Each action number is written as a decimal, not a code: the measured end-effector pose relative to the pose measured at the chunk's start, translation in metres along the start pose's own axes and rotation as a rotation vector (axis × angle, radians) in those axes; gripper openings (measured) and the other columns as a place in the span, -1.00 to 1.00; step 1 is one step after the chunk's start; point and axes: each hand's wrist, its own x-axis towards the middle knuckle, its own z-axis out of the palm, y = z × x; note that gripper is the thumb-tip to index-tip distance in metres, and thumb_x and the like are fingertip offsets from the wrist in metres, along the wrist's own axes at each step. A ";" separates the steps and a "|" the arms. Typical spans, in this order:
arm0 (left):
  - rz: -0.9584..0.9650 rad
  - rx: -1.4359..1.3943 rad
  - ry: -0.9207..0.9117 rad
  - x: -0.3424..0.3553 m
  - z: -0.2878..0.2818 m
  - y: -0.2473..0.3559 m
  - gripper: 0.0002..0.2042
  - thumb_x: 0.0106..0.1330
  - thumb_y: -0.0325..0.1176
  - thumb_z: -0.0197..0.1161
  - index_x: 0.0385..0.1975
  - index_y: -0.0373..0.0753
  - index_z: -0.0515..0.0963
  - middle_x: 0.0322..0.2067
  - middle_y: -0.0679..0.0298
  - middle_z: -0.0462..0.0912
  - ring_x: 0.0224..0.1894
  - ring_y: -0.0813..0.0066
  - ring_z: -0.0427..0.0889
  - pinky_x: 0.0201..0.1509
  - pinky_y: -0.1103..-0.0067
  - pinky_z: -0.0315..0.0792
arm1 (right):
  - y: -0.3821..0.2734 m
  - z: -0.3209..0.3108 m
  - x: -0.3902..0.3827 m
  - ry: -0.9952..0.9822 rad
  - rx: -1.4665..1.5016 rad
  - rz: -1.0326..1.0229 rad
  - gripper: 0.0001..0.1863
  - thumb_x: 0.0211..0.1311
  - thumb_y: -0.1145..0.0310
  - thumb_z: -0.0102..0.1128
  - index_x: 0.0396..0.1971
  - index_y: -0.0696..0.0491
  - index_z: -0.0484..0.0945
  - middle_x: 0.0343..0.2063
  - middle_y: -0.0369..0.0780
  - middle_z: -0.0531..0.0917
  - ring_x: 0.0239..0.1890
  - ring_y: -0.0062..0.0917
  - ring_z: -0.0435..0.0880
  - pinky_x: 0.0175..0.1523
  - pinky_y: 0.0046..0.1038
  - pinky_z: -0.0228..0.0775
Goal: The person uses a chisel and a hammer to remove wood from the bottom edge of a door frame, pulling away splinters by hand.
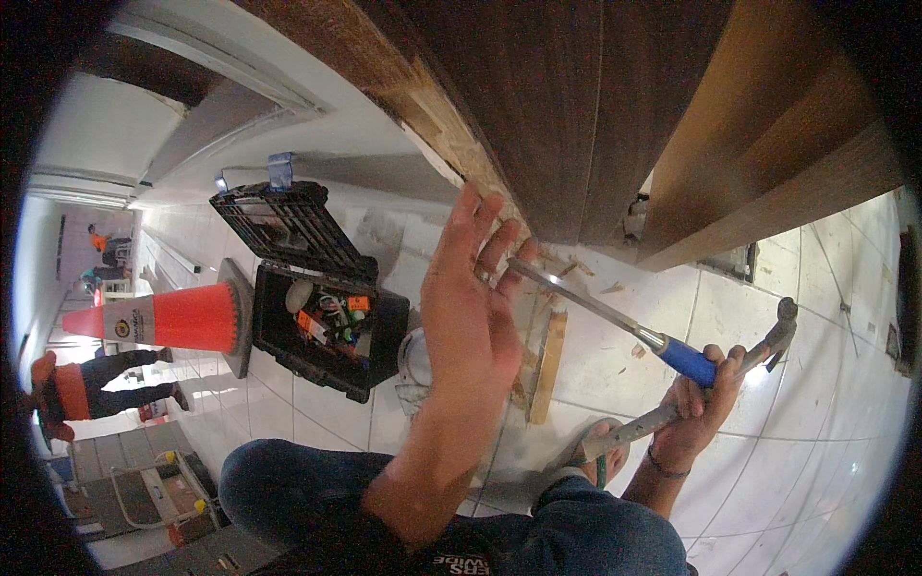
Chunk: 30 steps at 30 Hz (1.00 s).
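Note:
My left hand (471, 288) reaches to the foot of a dark wood-grain panel (523, 106), its fingers stretched and slightly bent against the rough, splintered wood edge (461, 144). In my closed right hand (706, 403) are two tools together. One is a claw hammer (634, 430) with a worn grey handle, its head pointing right. The other has a blue handle (687, 360) and a long metal shaft that runs up to my left fingers. Those fingers hide its tip, so whether it is a chisel or a screwdriver cannot be told.
An open black toolbox (384, 331) full of mixed items sits at left, beside an orange traffic cone (192, 317). A wood strip (547, 370) and chips lie on white tiles (615, 370). Farther left are a person in an orange top (72, 389) and a folding ladder (158, 490).

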 end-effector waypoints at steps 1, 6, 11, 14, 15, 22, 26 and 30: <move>-0.001 0.000 0.001 0.000 0.001 0.002 -0.49 0.39 -0.08 0.04 0.23 -0.26 0.26 0.06 0.22 0.41 0.09 0.39 0.36 0.14 0.39 0.33 | 0.001 -0.006 0.001 -0.019 0.092 0.011 -0.76 0.37 0.36 0.00 -0.01 0.02 0.32 -0.27 -0.18 0.61 -0.77 -0.94 0.16 -0.74 -0.87 -0.01; -0.072 -0.178 -0.023 -0.008 0.014 0.025 -0.67 0.35 -0.29 0.13 0.06 -0.25 0.40 -0.05 0.33 0.48 -0.06 0.45 0.42 0.12 0.42 0.38 | -0.002 -0.011 -0.001 0.056 0.189 0.019 -0.75 0.38 0.34 0.01 -0.02 0.04 0.32 -0.23 -0.21 0.58 -0.76 -0.95 0.17 -0.73 -0.87 0.02; -0.354 -0.496 0.050 0.009 0.002 0.033 -0.81 0.28 -0.41 0.19 -0.14 -0.26 0.50 -0.23 0.36 0.56 -0.19 0.47 0.47 0.00 0.44 0.42 | -0.005 -0.018 0.001 0.093 0.263 0.050 -0.76 0.40 0.37 -0.03 -0.01 0.09 0.29 -0.24 -0.23 0.54 -0.75 -0.94 0.16 -0.72 -0.86 0.05; -0.504 -0.696 0.061 0.017 -0.005 0.036 -0.84 0.28 -0.42 0.17 -0.19 -0.28 0.53 -0.26 0.29 0.60 -0.20 0.42 0.51 -0.04 0.44 0.41 | -0.003 -0.026 0.003 0.047 0.364 0.092 -0.76 0.41 0.38 -0.05 -0.01 0.11 0.28 -0.23 -0.23 0.51 -0.75 -0.94 0.16 -0.73 -0.85 0.05; -0.594 -0.822 0.068 0.019 -0.006 0.036 -0.86 0.29 -0.43 0.14 -0.22 -0.30 0.54 -0.25 0.23 0.63 -0.18 0.39 0.53 -0.06 0.45 0.39 | -0.004 -0.026 0.003 0.048 0.363 0.090 -0.76 0.41 0.38 -0.05 -0.01 0.11 0.28 -0.23 -0.23 0.51 -0.75 -0.94 0.16 -0.73 -0.85 0.05; -0.735 -0.984 -0.117 0.031 -0.005 0.026 -0.88 0.26 -0.37 0.20 -0.32 -0.27 0.53 -0.38 0.29 0.56 -0.31 0.46 0.46 -0.16 0.50 0.39 | -0.004 -0.018 0.004 0.118 0.361 0.116 -0.84 0.36 0.38 0.00 -0.12 0.01 0.31 -0.34 -0.22 0.56 -0.80 -0.95 0.14 -0.79 -0.88 0.03; -0.715 -0.999 -0.123 0.033 -0.002 0.020 -0.88 0.24 -0.35 0.23 -0.35 -0.24 0.52 -0.44 0.34 0.52 -0.34 0.51 0.47 -0.23 0.57 0.39 | -0.006 -0.016 0.002 0.131 0.337 0.117 -0.84 0.35 0.38 0.03 -0.14 0.00 0.31 -0.37 -0.24 0.56 -0.80 -0.95 0.15 -0.79 -0.89 0.02; -0.714 -1.020 -0.139 0.036 -0.003 0.018 -0.88 0.24 -0.33 0.25 -0.38 -0.23 0.51 -0.46 0.38 0.52 -0.40 0.56 0.47 -0.31 0.61 0.38 | -0.005 -0.016 0.003 0.123 0.328 0.121 -0.83 0.34 0.37 0.04 -0.14 0.00 0.31 -0.37 -0.25 0.56 -0.80 -0.95 0.15 -0.80 -0.89 0.02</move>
